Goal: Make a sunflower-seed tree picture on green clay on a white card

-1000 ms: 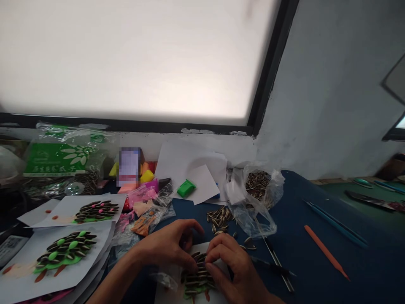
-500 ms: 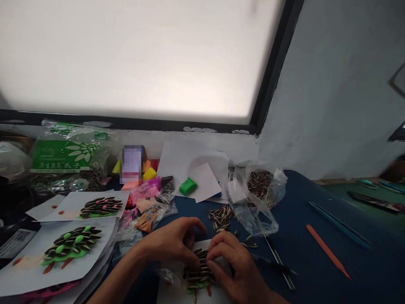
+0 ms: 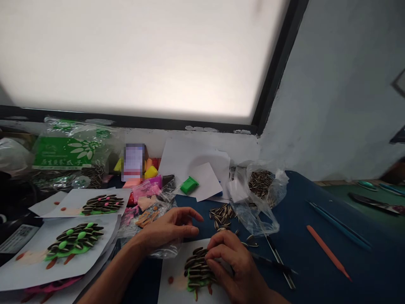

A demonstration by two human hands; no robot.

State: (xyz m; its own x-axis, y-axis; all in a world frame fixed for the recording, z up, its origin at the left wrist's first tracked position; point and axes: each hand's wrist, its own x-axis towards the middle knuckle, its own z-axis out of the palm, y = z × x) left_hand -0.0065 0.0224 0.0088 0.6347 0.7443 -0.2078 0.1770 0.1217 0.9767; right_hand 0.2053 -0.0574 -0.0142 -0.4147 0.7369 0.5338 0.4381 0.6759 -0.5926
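Note:
A paper sheet (image 3: 172,291) lies before me, bearing a hedgehog-like picture with rows of striped sunflower seeds (image 3: 198,266) pressed into green clay. My right hand (image 3: 236,266) bends over its right side. Thumb and index finger pinch at a seed in the rows, partly hidden by the fingertips. To the upper left of the sheet hovers my left hand (image 3: 175,228), fingers apart, with nothing in it. Under its palm is a clear plastic wrapper (image 3: 167,251). A loose pile of sunflower seeds (image 3: 221,215) lies just beyond the sheet.
Finished-looking seed pictures (image 3: 72,245) are stacked at left. Behind stand a green seed bag (image 3: 66,152), clay packets (image 3: 152,171) and a green clay packet (image 3: 189,185). At right are an open bag of seeds (image 3: 261,183), tweezers (image 3: 280,261) and an orange clay tool (image 3: 329,253).
My left hand has lifted off the seed picture and moved up and left, its fingers opening. More of the picture's left side shows. My right hand stays at the seeds.

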